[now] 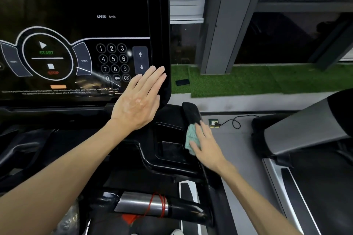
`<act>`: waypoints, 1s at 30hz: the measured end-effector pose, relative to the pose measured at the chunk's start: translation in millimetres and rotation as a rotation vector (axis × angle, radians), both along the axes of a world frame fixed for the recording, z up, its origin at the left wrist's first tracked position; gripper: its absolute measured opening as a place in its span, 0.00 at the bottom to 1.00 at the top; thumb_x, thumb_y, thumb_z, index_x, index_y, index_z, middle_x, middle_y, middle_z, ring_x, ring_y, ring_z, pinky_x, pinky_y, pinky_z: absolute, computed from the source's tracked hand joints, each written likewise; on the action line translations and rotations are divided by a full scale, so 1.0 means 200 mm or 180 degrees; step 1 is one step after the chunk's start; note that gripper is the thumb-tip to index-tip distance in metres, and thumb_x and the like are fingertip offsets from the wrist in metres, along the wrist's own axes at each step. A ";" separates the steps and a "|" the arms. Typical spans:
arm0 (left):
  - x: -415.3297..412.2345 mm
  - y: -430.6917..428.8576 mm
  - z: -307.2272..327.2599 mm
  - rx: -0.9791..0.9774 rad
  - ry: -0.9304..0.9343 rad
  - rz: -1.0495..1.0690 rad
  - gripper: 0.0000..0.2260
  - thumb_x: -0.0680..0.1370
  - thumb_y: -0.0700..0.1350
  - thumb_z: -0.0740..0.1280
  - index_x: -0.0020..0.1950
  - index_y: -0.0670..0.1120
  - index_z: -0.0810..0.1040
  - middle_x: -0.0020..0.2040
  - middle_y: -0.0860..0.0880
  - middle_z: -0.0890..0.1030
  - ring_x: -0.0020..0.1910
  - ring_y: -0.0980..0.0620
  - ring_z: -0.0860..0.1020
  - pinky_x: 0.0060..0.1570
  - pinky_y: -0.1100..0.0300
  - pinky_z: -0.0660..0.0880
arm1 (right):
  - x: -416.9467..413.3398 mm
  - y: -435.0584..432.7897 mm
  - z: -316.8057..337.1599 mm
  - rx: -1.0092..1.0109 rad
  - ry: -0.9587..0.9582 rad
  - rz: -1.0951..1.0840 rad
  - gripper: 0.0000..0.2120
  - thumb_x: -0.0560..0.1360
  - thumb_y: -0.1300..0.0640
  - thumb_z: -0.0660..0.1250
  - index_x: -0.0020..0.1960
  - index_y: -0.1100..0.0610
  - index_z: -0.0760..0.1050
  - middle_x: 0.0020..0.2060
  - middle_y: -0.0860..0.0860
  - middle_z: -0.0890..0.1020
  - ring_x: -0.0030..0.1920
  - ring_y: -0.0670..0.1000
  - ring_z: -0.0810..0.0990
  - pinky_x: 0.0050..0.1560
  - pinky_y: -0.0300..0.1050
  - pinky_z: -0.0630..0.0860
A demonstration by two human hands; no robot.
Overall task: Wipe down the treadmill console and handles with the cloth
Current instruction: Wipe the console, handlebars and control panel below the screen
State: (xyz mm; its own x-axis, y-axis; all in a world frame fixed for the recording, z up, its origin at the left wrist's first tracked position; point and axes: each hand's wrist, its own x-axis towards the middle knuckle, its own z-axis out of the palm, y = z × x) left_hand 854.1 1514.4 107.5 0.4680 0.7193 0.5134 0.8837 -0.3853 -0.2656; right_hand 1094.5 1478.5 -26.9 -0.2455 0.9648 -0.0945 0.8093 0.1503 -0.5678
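The treadmill console (76,25) fills the upper left: a black glossy panel with START/STOP dial, number keypad and arrow keys. My left hand (138,99) lies flat with straight fingers against the console's lower right corner. My right hand (205,143) presses a pale green cloth (192,137) onto the black right handle (191,112) beside the console tray (170,150); the fingers lie straight over the cloth. A grey-and-black front handlebar (145,206) with a red cord around it runs across the bottom.
A second treadmill (305,129) stands to the right. Between the machines, a floor socket with a black cable (215,123) sits on grey floor. Green artificial turf (248,80) with a dark phone (182,82) on it lies beyond, below a grey pillar (227,25).
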 end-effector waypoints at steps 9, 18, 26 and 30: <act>0.00 0.00 0.01 0.0000 -0.0006 -0.0005 0.25 0.81 0.43 0.56 0.77 0.38 0.59 0.78 0.42 0.60 0.77 0.44 0.60 0.73 0.48 0.59 | 0.10 -0.30 0.11 -0.0211 0.0240 -0.0601 0.25 0.75 0.56 0.70 0.70 0.52 0.70 0.58 0.52 0.79 0.54 0.51 0.80 0.54 0.34 0.73; 0.00 0.01 0.00 0.0088 -0.0013 -0.0033 0.24 0.81 0.43 0.56 0.77 0.38 0.60 0.78 0.42 0.61 0.77 0.44 0.61 0.72 0.48 0.62 | 0.04 0.32 0.37 0.0517 0.0107 -0.0557 0.12 0.69 0.70 0.64 0.48 0.57 0.66 0.40 0.55 0.76 0.39 0.59 0.75 0.34 0.46 0.67; 0.00 0.01 0.00 0.0127 0.0001 0.0008 0.25 0.81 0.44 0.56 0.77 0.39 0.60 0.78 0.43 0.61 0.77 0.44 0.61 0.72 0.47 0.61 | -0.12 0.59 0.14 -0.0142 -0.0052 0.0067 0.12 0.74 0.60 0.65 0.52 0.59 0.63 0.50 0.59 0.75 0.48 0.60 0.74 0.44 0.49 0.69; 0.00 0.01 -0.01 0.0179 0.0039 0.0021 0.25 0.81 0.44 0.58 0.77 0.39 0.61 0.78 0.43 0.61 0.77 0.45 0.61 0.72 0.48 0.61 | -0.18 0.64 0.07 -0.0278 0.0117 -0.0262 0.15 0.80 0.45 0.58 0.52 0.58 0.65 0.51 0.57 0.75 0.52 0.59 0.74 0.52 0.53 0.70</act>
